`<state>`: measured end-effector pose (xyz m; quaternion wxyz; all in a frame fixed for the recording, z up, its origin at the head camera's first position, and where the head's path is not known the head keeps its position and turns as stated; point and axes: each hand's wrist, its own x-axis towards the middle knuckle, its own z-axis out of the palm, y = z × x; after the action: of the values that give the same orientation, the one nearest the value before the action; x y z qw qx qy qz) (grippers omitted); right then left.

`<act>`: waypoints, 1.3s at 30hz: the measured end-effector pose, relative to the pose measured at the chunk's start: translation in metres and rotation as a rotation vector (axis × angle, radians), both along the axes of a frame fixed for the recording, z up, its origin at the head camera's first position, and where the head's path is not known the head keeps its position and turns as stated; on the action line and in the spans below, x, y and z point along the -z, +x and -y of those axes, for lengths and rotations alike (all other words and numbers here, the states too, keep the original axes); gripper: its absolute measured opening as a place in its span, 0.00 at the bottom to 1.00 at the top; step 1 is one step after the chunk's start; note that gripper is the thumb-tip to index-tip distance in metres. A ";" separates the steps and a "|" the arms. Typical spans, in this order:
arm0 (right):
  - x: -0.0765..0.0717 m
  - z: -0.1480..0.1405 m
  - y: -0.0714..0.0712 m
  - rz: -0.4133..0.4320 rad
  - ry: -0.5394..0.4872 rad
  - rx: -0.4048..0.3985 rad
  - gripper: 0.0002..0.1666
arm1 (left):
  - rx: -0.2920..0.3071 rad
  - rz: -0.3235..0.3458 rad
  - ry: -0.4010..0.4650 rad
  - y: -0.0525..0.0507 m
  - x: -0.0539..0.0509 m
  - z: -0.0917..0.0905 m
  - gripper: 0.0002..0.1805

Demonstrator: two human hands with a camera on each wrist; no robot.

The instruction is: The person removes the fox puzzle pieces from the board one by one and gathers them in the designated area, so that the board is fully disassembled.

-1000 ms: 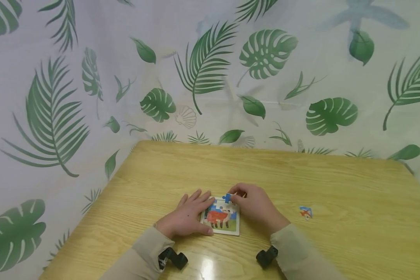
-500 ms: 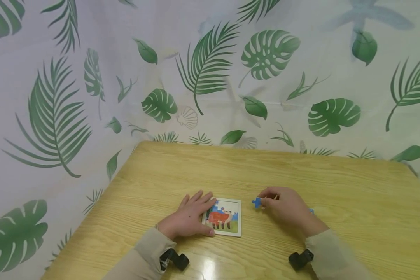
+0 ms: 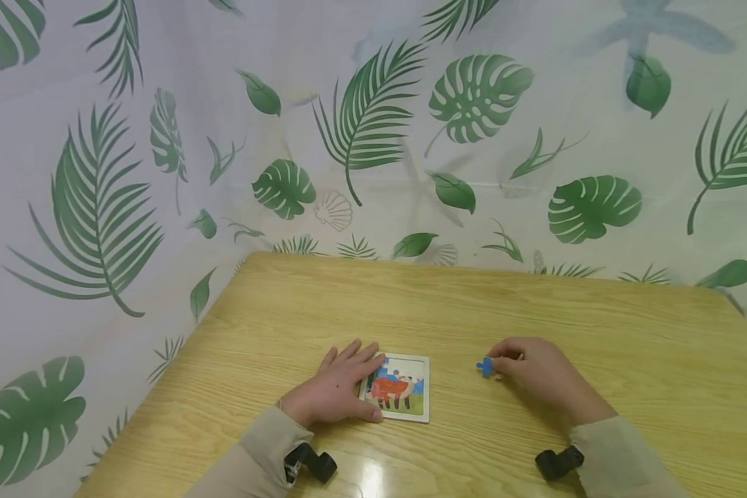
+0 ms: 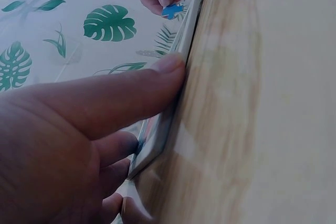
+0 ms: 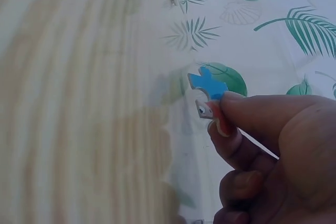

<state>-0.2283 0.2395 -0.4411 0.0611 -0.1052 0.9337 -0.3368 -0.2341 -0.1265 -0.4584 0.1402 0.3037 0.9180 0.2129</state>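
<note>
My left hand (image 3: 333,387) lies spread over the left side of a small square jigsaw puzzle (image 3: 403,394) in a white frame. The thumb (image 4: 169,64) rests on the frame's near edge in the left wrist view. The picture is a red-bodied animal with a pale head on green grass, with white gaps near the top. Well to the right, my right hand (image 3: 541,373) pinches a jigsaw piece (image 5: 209,85) between thumb and fingertips. That piece is mostly blue, with a white and orange-red part bearing an eye below. It is held clear of the puzzle.
The wooden table (image 3: 286,297) runs back to a white wall covering (image 3: 373,228) printed with green leaves. Black cameras (image 3: 559,463) sit on both wrists.
My right hand has moved from the puzzle's top right corner to the right, carrying the jigsaw piece. The loose piece on the right is now hidden behind it. The left hand stays put.
</note>
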 end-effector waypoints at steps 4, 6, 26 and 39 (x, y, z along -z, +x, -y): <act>0.002 -0.007 -0.001 -0.007 0.034 0.008 0.12 | 0.004 -0.008 -0.003 0.000 0.000 0.000 0.54; 0.003 -0.011 -0.001 -0.001 0.036 0.014 0.12 | 0.006 -0.010 -0.004 0.000 -0.001 0.000 0.54; 0.017 -0.020 -0.001 -0.098 0.130 0.001 0.09 | 0.000 -0.005 0.003 0.001 0.000 -0.001 0.53; 0.017 -0.017 0.001 -0.114 0.147 0.004 0.06 | 0.001 -0.006 0.012 0.001 0.002 0.000 0.53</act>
<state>-0.2277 0.2569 -0.4583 0.0149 -0.1177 0.9580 -0.2611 -0.2335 -0.1269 -0.4604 0.1358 0.3054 0.9170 0.2177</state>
